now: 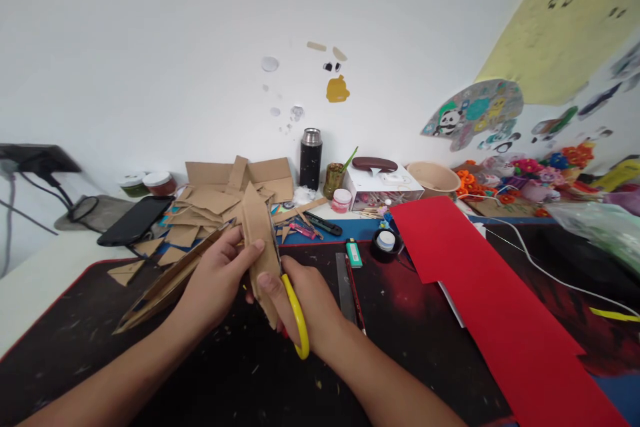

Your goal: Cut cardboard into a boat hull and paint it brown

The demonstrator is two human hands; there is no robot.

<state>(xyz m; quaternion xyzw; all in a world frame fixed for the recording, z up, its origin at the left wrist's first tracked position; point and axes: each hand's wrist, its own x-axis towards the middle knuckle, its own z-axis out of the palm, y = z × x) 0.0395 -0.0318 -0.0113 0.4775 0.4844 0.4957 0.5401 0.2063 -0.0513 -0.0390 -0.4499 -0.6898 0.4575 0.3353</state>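
Note:
My left hand (220, 273) grips a long pointed cardboard strip (259, 233), its thumb flat on the front face. My right hand (305, 300) is closed on scissors with yellow handles (299, 320), held against the strip's right side. The blades are mostly hidden behind the cardboard, so how far they are apart does not show. The strip stands roughly upright above the dark mat, its tip pointing away from me. Beside my left forearm lies a long folded cardboard piece (165, 283).
Cardboard scraps (200, 207) pile up behind my left hand, near a phone (135, 220). A black thermos (311, 160) stands by the wall. Right of my hands lie a ruler (345, 283), a pencil (355, 290), a lighter (353, 253) and a large red sheet (490, 293).

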